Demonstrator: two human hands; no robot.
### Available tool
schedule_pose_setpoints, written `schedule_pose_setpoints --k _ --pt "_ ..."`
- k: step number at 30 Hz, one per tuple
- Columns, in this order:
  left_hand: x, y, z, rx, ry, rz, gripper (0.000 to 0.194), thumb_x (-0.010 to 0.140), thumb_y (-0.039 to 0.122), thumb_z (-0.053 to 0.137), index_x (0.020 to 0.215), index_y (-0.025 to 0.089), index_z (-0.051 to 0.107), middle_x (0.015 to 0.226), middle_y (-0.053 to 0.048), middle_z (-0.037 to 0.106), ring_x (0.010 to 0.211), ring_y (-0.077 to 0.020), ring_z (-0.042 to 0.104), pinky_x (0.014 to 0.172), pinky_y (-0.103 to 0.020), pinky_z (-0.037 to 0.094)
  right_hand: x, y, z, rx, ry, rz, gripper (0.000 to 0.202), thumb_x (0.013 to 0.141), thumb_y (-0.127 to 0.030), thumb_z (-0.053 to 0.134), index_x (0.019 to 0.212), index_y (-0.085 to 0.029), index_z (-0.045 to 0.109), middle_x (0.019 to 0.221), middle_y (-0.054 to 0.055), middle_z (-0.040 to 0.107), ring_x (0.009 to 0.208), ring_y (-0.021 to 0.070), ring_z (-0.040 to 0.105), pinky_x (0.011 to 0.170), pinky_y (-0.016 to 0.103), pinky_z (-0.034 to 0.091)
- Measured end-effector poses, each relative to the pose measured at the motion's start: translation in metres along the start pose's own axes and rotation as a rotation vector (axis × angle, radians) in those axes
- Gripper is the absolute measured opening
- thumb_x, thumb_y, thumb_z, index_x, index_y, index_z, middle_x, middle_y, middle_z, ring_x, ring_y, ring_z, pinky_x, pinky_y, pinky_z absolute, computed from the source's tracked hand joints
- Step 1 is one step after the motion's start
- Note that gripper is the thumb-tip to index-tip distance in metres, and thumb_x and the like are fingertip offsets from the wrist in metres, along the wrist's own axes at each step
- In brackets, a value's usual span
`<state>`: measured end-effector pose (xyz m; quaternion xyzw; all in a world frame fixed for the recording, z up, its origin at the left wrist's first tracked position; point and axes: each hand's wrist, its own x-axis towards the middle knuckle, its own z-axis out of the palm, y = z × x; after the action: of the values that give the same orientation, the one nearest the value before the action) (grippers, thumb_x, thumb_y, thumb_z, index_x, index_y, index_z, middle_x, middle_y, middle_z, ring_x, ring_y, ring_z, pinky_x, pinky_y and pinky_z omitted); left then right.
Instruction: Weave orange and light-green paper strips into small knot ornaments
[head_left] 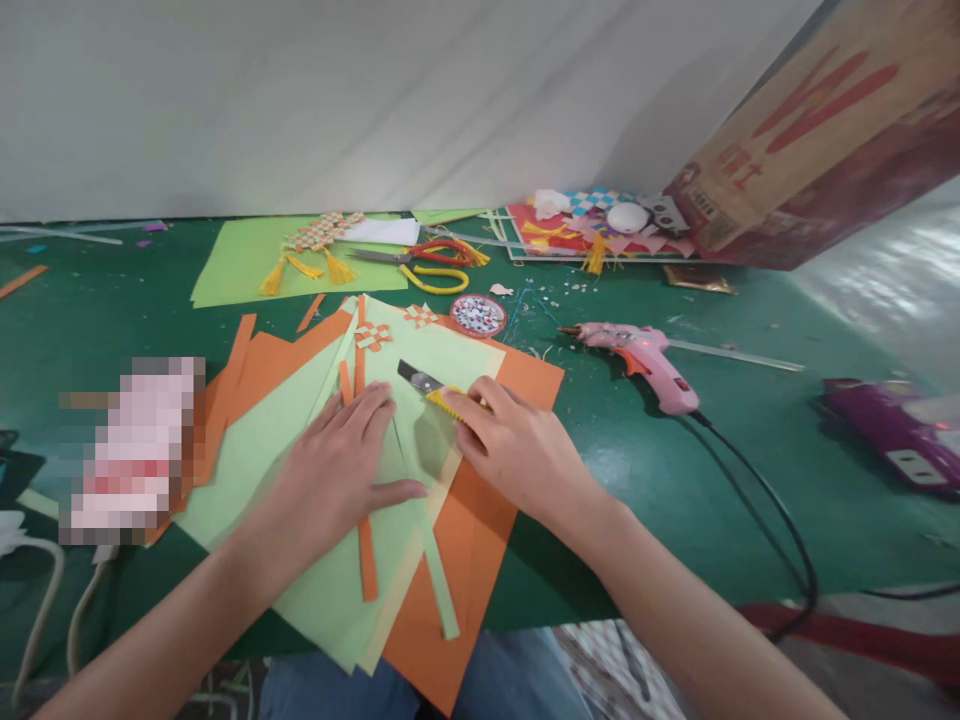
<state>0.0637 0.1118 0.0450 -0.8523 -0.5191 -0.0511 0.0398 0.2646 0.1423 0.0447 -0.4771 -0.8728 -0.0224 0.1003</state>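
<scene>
My left hand [349, 455] lies spread over light green sheets [277, 450], its fingers resting on narrow paper strips. An orange strip [367, 560] and a green strip [440, 580] stick out below it. My right hand [517, 445] is wrapped round a yellow utility knife [424, 380], whose dark blade points up and left above the green paper. Orange sheets [495, 520] lie beneath the green ones. Two small woven orange-and-white pieces [373, 336] sit near the top of the stack.
A pink glue gun [652, 365] with a black cable lies at the right. Scissors [435, 265], a round dish of small bits [478, 314] and tasselled woven pieces [322, 232] are behind. A brown bag [795, 150] stands back right; a purple device [892, 435] lies far right.
</scene>
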Motion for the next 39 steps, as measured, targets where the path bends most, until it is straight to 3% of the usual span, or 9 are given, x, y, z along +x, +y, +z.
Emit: schedule_pose_setpoints --k 5,9,12,15,19,23,26,32,39 --pt "0.001 0.001 -0.001 -0.021 -0.007 -0.006 0.072 0.08 0.063 0.052 0.127 0.009 0.047 0.138 -0.022 0.048 0.127 -0.032 0.046 0.105 -0.045 0.038 -0.006 0.002 0.003 -0.039 0.098 0.077 0.034 0.089 -0.018 0.043 0.117 -0.019 0.061 0.091 0.008 0.062 0.08 0.0174 0.057 0.047 0.023 0.034" --pt "0.0 -0.004 -0.005 -0.09 -0.022 0.004 0.073 0.079 0.066 0.05 0.127 0.012 0.048 0.139 -0.02 0.047 0.13 -0.0303 0.044 0.109 -0.046 0.032 -0.008 0.006 0.005 -0.065 0.175 0.076 0.033 0.089 -0.017 0.042 0.115 -0.018 0.063 0.088 0.009 0.065 0.079 0.0194 0.057 0.065 0.029 0.045" --pt "-0.003 -0.014 -0.018 -0.159 -0.007 0.002 0.07 0.083 0.066 0.043 0.129 0.014 0.046 0.142 -0.017 0.045 0.132 -0.0281 0.041 0.111 -0.048 0.028 -0.01 0.005 0.001 -0.038 0.29 0.032 0.033 0.09 -0.021 0.045 0.118 -0.014 0.061 0.097 0.012 0.066 0.086 0.0227 0.059 0.072 0.035 0.048" --pt "-0.007 -0.026 -0.036 -0.209 0.077 -0.138 0.056 0.09 0.058 0.039 0.126 0.017 0.049 0.137 -0.013 0.051 0.127 -0.0265 0.046 0.106 -0.046 0.036 -0.021 -0.004 -0.009 0.049 0.377 -0.119 0.031 0.091 -0.021 0.046 0.116 -0.009 0.062 0.105 0.013 0.067 0.098 0.0243 0.06 0.078 0.037 0.05" --pt "-0.006 -0.032 -0.047 -0.202 0.062 -0.278 0.033 0.094 0.039 0.041 0.113 0.017 0.057 0.119 -0.01 0.064 0.111 -0.026 0.059 0.093 -0.043 0.047 -0.045 -0.026 -0.015 0.168 0.268 -0.352 0.029 0.094 -0.019 0.042 0.11 -0.015 0.066 0.118 0.007 0.066 0.118 0.0202 0.054 0.096 0.035 0.047" --pt "-0.001 -0.027 -0.043 -0.156 0.007 -0.355 0.025 0.094 0.027 0.037 0.097 0.017 0.06 0.098 -0.009 0.07 0.091 -0.0253 0.066 0.075 -0.038 0.052 -0.054 -0.041 -0.009 0.143 0.152 -0.405 0.033 0.095 -0.023 0.04 0.12 -0.015 0.06 0.131 0.004 0.057 0.128 0.0208 0.045 0.104 0.04 0.042" --pt "0.003 -0.022 -0.042 -0.148 -0.025 -0.376 0.021 0.093 0.026 0.04 0.095 0.018 0.058 0.093 -0.009 0.07 0.083 -0.0244 0.067 0.065 -0.034 0.051 -0.047 -0.045 -0.003 0.116 0.123 -0.385 0.034 0.096 -0.026 0.04 0.123 -0.015 0.058 0.134 0.006 0.055 0.13 0.0212 0.043 0.104 0.042 0.041" --pt "0.009 -0.015 -0.042 -0.285 -0.064 -0.532 0.02 0.085 0.018 0.053 0.105 0.019 0.054 0.096 -0.005 0.069 0.084 -0.0204 0.066 0.068 -0.029 0.048 -0.017 -0.047 0.01 0.128 0.151 -0.371 0.037 0.094 -0.027 0.044 0.124 -0.01 0.057 0.131 0.01 0.057 0.126 0.0246 0.048 0.104 0.044 0.042" --pt "0.012 -0.021 -0.029 -0.489 0.01 -0.58 0.03 0.079 0.012 0.05 0.107 0.023 0.053 0.083 0.001 0.067 0.076 -0.0169 0.064 0.067 -0.026 0.046 0.007 -0.047 0.012 0.131 0.08 -0.384 0.039 0.094 -0.027 0.044 0.125 -0.006 0.056 0.133 0.013 0.054 0.124 0.0263 0.049 0.104 0.044 0.041"
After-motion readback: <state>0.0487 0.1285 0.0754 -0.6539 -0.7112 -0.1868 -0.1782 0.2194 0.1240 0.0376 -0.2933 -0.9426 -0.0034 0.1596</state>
